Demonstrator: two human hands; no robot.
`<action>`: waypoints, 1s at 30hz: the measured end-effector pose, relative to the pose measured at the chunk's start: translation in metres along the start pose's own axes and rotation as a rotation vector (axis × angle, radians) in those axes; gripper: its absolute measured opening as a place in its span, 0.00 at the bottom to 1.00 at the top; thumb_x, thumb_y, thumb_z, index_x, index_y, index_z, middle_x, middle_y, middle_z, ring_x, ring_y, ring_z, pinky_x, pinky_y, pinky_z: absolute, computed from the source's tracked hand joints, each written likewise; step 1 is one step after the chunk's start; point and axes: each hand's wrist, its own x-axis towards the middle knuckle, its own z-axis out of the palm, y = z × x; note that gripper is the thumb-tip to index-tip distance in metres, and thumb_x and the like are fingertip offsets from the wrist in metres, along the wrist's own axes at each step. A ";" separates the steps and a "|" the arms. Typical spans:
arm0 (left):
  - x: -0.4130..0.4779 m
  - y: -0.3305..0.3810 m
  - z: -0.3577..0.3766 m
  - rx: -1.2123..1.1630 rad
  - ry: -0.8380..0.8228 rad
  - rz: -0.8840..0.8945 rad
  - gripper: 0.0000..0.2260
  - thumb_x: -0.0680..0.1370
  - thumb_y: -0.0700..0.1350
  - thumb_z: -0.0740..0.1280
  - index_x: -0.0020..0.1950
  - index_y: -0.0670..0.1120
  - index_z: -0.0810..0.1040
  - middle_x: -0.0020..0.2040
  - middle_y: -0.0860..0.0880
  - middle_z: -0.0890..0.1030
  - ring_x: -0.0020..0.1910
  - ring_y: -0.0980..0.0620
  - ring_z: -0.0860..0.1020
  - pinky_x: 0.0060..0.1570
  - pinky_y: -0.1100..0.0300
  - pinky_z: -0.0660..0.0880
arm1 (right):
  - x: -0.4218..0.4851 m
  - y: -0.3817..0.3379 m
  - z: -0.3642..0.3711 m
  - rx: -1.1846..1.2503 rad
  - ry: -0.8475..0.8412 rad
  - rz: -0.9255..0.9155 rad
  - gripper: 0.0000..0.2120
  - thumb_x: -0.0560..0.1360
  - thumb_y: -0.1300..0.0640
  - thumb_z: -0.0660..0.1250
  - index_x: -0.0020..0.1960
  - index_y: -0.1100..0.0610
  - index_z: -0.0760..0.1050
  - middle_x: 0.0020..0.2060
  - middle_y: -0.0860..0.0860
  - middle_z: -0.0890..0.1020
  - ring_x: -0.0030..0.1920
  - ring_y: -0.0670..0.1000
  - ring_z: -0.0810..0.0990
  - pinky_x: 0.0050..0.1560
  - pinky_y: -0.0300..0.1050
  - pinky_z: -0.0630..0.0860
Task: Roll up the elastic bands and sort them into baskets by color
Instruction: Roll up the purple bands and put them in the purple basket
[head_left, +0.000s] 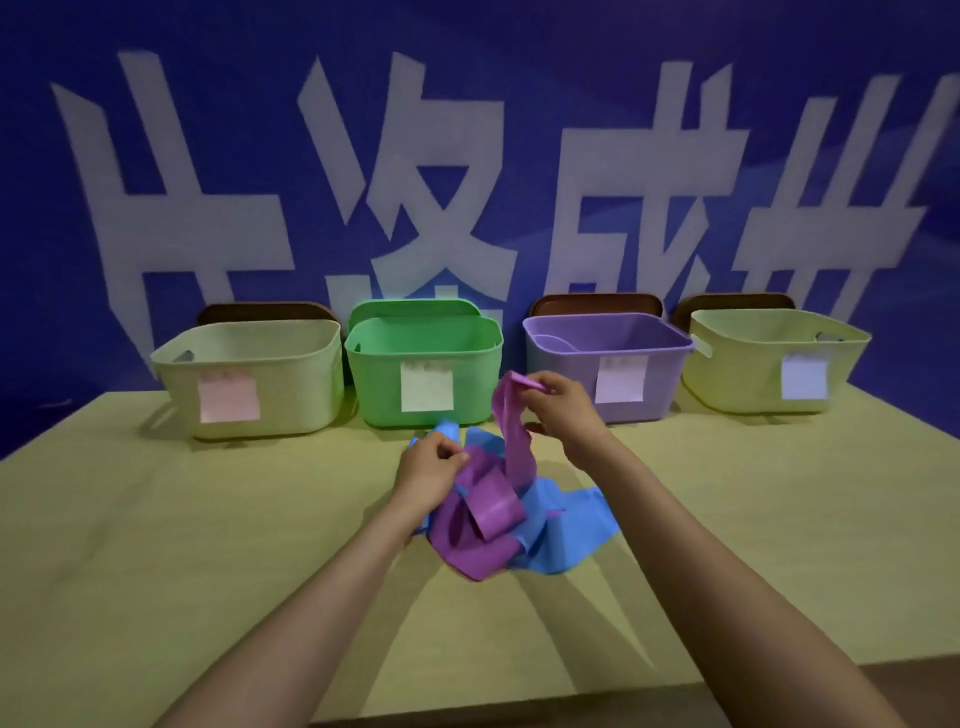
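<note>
Purple band (511, 447): right hand (558, 410) fingers pinch its end, left hand (428, 470) fingers grip it below them; best drawn taut off the blue band (569, 525) before rolling.

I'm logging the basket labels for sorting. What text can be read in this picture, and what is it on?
"成": large white character on the blue backdrop; the three characters beside it are partly hidden or cropped and cannot be read for sure.
Sticky notes on the baskets: too blurred to read.
</note>
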 end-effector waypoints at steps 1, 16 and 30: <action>-0.002 0.002 -0.004 0.028 -0.014 -0.019 0.01 0.75 0.40 0.69 0.45 0.44 0.77 0.44 0.46 0.80 0.47 0.49 0.76 0.39 0.62 0.63 | -0.004 -0.011 -0.002 0.030 -0.004 -0.028 0.10 0.77 0.67 0.61 0.42 0.55 0.75 0.33 0.51 0.74 0.32 0.46 0.74 0.31 0.38 0.75; -0.021 0.069 -0.026 -0.419 -0.205 0.108 0.02 0.75 0.39 0.70 0.46 0.42 0.78 0.39 0.44 0.81 0.39 0.47 0.78 0.42 0.58 0.75 | -0.013 -0.117 -0.014 0.193 0.074 -0.230 0.02 0.77 0.62 0.66 0.48 0.61 0.74 0.43 0.57 0.79 0.44 0.53 0.79 0.43 0.40 0.79; -0.012 0.088 -0.065 -0.483 -0.338 0.184 0.08 0.75 0.44 0.69 0.52 0.42 0.79 0.40 0.46 0.83 0.33 0.48 0.82 0.34 0.59 0.79 | 0.014 -0.123 -0.041 0.586 0.008 -0.223 0.08 0.78 0.62 0.63 0.57 0.58 0.72 0.50 0.56 0.79 0.51 0.53 0.80 0.56 0.57 0.77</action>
